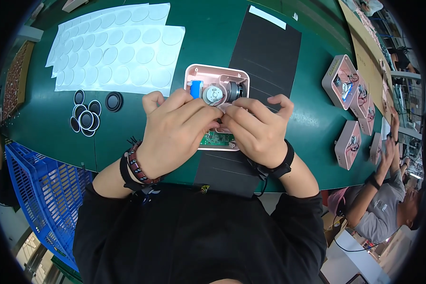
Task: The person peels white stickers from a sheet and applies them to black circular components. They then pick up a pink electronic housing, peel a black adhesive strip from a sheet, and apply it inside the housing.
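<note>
A pink plastic housing (190, 72) lies open-side up on a black mat (270, 57) in front of me. Inside it sit a blue cylindrical part (196, 88), a round silver motor-like part (213, 94) and a dark round part resembling a speaker (235, 91). A green circuit board (216, 138) shows at its near end. My left hand (173, 130) and my right hand (259, 130) meet over the housing's middle, fingertips pinched close together. Whatever they grip is hidden by the fingers; thin wires show beside them.
White sheets of round stickers (123, 52) lie at the far left, above several black discs with pale rims (86, 119) and one dark disc (113, 101). Several pink housings with wiring (341, 80) stand right. A blue crate (42, 189) is lower left; a co-worker (381, 208) sits right.
</note>
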The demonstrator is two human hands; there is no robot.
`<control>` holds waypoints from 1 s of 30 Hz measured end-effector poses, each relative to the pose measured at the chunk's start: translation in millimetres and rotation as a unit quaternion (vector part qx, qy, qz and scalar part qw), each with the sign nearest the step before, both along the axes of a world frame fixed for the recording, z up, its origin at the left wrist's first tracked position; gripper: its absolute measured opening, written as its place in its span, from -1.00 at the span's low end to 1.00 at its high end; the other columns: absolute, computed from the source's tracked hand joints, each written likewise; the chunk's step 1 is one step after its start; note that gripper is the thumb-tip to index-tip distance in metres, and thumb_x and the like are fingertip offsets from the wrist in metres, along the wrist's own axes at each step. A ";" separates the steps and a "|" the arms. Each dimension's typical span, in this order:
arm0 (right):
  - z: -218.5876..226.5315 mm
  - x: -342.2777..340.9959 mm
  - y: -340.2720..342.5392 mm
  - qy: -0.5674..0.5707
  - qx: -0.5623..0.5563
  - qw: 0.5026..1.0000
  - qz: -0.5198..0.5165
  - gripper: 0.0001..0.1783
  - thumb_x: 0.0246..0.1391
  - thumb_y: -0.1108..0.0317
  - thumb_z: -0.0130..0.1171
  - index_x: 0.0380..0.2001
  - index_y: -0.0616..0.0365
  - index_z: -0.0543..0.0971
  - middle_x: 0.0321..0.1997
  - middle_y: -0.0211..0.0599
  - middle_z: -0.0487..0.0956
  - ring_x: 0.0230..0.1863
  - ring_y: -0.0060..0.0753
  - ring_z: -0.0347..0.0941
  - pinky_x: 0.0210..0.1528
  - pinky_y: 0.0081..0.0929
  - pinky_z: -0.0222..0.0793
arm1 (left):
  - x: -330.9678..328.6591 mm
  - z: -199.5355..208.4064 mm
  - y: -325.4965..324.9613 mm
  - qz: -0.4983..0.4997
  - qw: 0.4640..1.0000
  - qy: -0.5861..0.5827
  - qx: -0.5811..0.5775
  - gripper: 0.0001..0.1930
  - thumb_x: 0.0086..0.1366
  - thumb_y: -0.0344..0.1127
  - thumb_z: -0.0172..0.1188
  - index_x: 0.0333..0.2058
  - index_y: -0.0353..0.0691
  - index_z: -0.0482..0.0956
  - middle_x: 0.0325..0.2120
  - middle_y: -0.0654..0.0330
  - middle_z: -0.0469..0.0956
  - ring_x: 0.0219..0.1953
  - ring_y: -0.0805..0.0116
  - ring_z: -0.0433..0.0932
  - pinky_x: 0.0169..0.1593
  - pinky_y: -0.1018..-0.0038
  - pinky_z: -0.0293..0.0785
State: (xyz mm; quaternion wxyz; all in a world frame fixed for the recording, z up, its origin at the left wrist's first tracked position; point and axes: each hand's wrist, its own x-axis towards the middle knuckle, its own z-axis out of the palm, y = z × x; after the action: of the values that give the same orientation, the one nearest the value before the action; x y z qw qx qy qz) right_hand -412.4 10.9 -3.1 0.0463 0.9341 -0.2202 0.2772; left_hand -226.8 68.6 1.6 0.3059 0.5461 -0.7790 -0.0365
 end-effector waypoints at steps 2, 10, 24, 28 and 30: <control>0.7 -0.1 -0.3 -0.002 0.020 1.000 -0.005 -0.84 -0.24 0.35 0.30 -0.47 -0.06 0.56 -0.36 -0.67 0.52 -0.29 -0.63 0.45 -0.08 -0.25 0.01 | 1.4 2.3 -0.6 -0.009 1.000 -0.010 0.005 -0.91 0.06 -0.36 0.25 -0.47 -0.02 0.51 -0.52 0.50 0.48 -0.36 0.51 0.39 -0.21 0.32 0.00; -11.4 -0.7 -7.6 -0.076 0.207 0.975 0.031 -0.85 -0.17 0.32 0.33 -0.49 -0.02 0.55 -0.37 -0.58 0.49 -0.30 -0.47 0.39 -0.06 -0.33 0.05 | 9.9 -0.6 -6.0 -0.059 0.995 0.019 0.073 -0.89 0.05 -0.38 0.23 -0.51 -0.03 0.47 -0.54 0.49 0.46 -0.36 0.46 0.38 -0.21 0.30 0.01; -8.9 -1.0 -4.8 -0.088 0.324 0.942 0.018 -0.85 -0.18 0.50 0.27 -0.50 0.06 0.51 -0.28 -0.44 0.44 -0.24 -0.30 0.30 -0.06 -0.36 0.09 | 1.3 6.0 -8.2 -0.045 0.992 -0.020 0.115 -0.88 0.10 -0.36 0.21 -0.53 -0.06 0.43 -0.63 0.40 0.41 -0.40 0.41 0.38 -0.25 0.34 0.06; -7.6 1.8 -2.2 -0.078 0.304 0.949 0.001 -0.83 -0.22 0.54 0.26 -0.50 0.10 0.50 -0.27 -0.42 0.43 -0.25 -0.27 0.30 -0.08 -0.38 0.09 | -8.9 12.5 -9.1 -0.043 0.990 -0.133 0.011 -0.89 0.08 -0.34 0.21 -0.53 -0.08 0.44 -0.64 0.39 0.39 -0.40 0.41 0.40 -0.27 0.37 0.09; -8.5 5.8 -1.2 -0.071 0.297 0.952 -0.005 -0.82 -0.23 0.56 0.26 -0.49 0.11 0.50 -0.27 -0.41 0.43 -0.25 -0.25 0.29 -0.08 -0.37 0.10 | -8.7 16.8 -9.2 -0.051 0.985 -0.161 0.020 -0.90 0.08 -0.34 0.21 -0.52 -0.08 0.45 -0.63 0.40 0.41 -0.39 0.42 0.41 -0.28 0.38 0.10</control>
State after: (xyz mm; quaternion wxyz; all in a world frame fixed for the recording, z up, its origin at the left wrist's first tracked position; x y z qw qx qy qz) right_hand -406.6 9.7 -11.6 -0.2479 0.8821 -0.3005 0.2650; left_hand -235.5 59.4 18.4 0.1629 0.5103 -0.8442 0.0208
